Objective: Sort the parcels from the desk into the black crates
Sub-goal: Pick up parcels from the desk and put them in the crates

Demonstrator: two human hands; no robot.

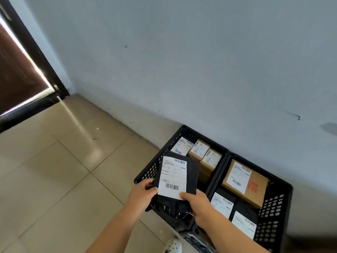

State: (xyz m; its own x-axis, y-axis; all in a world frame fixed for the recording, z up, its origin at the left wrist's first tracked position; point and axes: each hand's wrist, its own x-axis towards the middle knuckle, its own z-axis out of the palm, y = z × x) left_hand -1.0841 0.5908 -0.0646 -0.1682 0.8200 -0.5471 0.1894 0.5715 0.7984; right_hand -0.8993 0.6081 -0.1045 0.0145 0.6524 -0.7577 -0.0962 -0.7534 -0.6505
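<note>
A flat black plastic mailer parcel with a white barcode label (pixel 175 177) is held above the left black perforated plastic crate (pixel 145 175). The left hand (pixel 141 191) grasps its edge at 8 o'clock, and the right hand (pixel 197 203) pinches its label corner at 5 o'clock, so the parcel stretches toward 12 o'clock from both grips. The right black perforated plastic crate (pixel 273 212) sits touching at 3 o'clock, holding a brown cardboard box (pixel 255 190).

Label (pixel 173 177) print too small to read; right crate (pixel 273 207) corner cut off.
</note>
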